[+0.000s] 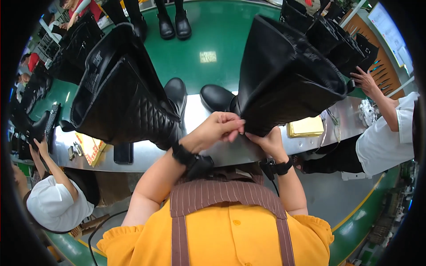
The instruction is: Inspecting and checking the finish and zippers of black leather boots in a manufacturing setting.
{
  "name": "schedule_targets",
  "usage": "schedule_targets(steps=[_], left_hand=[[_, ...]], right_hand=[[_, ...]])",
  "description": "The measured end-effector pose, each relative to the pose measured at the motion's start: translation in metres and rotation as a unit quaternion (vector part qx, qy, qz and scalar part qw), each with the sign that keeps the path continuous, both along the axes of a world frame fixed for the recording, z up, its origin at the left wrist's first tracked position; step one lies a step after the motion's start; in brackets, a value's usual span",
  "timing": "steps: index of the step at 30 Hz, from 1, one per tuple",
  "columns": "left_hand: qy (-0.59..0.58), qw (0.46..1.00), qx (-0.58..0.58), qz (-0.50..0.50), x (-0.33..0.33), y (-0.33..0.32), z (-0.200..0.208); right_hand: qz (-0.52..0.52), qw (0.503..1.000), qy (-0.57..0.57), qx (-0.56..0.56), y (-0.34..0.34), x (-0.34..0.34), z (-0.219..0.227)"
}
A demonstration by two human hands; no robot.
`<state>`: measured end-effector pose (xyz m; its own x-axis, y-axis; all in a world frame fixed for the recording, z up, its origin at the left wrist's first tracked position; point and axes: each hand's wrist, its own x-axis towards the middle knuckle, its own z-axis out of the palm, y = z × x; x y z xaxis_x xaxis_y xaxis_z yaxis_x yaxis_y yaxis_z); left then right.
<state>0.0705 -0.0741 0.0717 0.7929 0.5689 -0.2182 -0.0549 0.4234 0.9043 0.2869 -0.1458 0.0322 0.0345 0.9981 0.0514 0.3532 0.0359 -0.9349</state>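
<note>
A tall black boot [270, 75] stands on the metal bench edge at the right, its wide shaft leaning right and its toe pointing left. My right hand [270, 142] grips the near side of its shaft low down, thumb showing and the other fingers partly hidden. My left hand [222, 127] is closed in a pinch against the same boot's near left edge; what lies between its fingertips is too small to make out. To the left stands a second tall black boot [146, 104] with a quilted side and an open top, apart from both hands.
A dark phone [123, 153] and a patterned paper stack [90, 148] lie left on the metal strip [195, 153]; yellow papers [306, 127] lie right. More black boots [174, 24] stand across the green table [213, 42]. Co-workers [57, 199] [386, 146] handle boots on both sides.
</note>
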Motion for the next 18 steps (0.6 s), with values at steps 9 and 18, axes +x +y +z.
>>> schedule_targets(steps=[9,18], left_hand=[[-0.069,0.976,0.198,0.054,0.000,-0.008,0.144],[0.118,0.953,0.278,-0.005,-0.072,-0.048,0.074]], right_hand=[[-0.016,0.997,0.058,0.054,0.001,-0.009,0.006],[-0.026,0.997,0.038,0.069,0.003,-0.016,-0.011]])
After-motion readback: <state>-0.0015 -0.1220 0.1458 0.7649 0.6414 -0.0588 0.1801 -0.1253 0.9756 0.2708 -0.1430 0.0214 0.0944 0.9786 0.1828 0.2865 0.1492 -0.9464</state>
